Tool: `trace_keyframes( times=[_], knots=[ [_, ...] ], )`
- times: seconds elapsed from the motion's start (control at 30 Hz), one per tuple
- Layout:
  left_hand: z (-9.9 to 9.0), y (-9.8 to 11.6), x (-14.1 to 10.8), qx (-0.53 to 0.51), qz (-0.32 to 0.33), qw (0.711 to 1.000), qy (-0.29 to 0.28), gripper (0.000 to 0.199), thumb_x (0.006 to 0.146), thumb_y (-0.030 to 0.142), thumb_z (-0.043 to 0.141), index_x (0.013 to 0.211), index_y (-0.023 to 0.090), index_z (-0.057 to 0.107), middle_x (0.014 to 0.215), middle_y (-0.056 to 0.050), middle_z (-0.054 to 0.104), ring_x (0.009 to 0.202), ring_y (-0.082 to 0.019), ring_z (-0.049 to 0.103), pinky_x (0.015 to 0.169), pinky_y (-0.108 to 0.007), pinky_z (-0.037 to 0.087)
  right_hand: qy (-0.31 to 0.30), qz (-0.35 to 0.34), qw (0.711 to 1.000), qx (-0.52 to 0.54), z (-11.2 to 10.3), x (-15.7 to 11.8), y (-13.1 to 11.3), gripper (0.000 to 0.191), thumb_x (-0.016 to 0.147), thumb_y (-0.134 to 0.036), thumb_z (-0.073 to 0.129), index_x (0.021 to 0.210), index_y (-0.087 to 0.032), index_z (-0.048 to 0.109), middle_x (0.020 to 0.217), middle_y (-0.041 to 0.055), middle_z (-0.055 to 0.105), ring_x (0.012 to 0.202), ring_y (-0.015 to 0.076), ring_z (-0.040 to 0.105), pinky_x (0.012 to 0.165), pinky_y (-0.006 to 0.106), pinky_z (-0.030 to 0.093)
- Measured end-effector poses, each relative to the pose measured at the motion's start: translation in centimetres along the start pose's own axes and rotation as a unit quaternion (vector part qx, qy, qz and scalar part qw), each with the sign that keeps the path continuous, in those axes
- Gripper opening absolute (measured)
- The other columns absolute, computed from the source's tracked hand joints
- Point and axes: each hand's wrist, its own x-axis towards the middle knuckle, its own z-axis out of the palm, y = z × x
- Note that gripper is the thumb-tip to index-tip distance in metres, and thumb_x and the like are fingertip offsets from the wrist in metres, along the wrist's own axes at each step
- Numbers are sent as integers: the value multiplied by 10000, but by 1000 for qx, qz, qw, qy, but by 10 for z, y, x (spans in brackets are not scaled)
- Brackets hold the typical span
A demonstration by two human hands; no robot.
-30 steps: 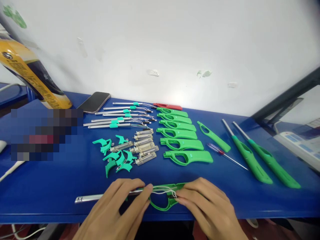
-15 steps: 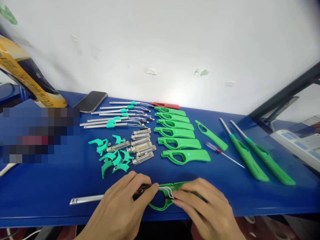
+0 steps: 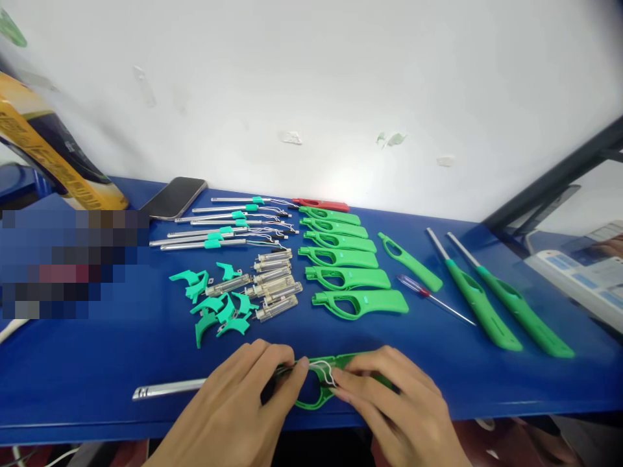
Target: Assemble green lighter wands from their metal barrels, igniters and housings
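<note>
Near the table's front edge, my left hand [image 3: 238, 395] closes around the end of a silver metal lighter tube [image 3: 168, 388] and the neck of an open green lighter casing [image 3: 309, 407]. My right hand [image 3: 403, 395] grips the wide handle end of that casing. Its thumb and fingertips pinch at thin white wires [image 3: 328, 368] and a small black piece [image 3: 327, 383] by the trigger opening. My fingers hide much of the casing's inside and the join with the tube.
Beyond my hands lie several teal triggers [image 3: 226, 311], clear fuel tanks [image 3: 277, 308], wired metal tubes [image 3: 228, 244] and green casing halves [image 3: 384, 300]. To the right are a screwdriver [image 3: 426, 293] and two assembled lighters [image 3: 481, 314]. A phone [image 3: 178, 198] lies by the wall.
The view has shifted very slightly. Both hands keep hold of the casing, with only small finger movement around the wires.
</note>
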Motion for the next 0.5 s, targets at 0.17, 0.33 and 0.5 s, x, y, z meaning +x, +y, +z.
trace_keyframes(
  times=[0.17,0.33,0.5],
  knots=[
    [-8,0,-4,18,-19,1000,-2,518,1114,14,459,1548,212,659,1353,-78,765,1264,-256,701,1160,-428,553,0,-14,1000,-2,1,-3,3,302,1243,-311,549,1089,-276,807,958,-26,858,768,110,815,728,253,627],
    [-27,-22,8,63,-70,994,59,351,1179,92,461,1385,216,717,1202,-55,762,1100,-213,689,959,-343,589,-17,-24,1000,7,3,-6,9,201,1219,-277,605,1141,-280,791,992,-23,857,800,117,819,740,258,627],
    [-39,-44,8,147,-108,981,66,399,1233,248,374,1149,241,764,1081,-51,804,988,-251,717,760,-362,597,-7,-21,1000,7,1,-2,8,223,1224,-297,596,1119,-282,792,966,-29,854,769,113,809,744,257,626]
  ],
)
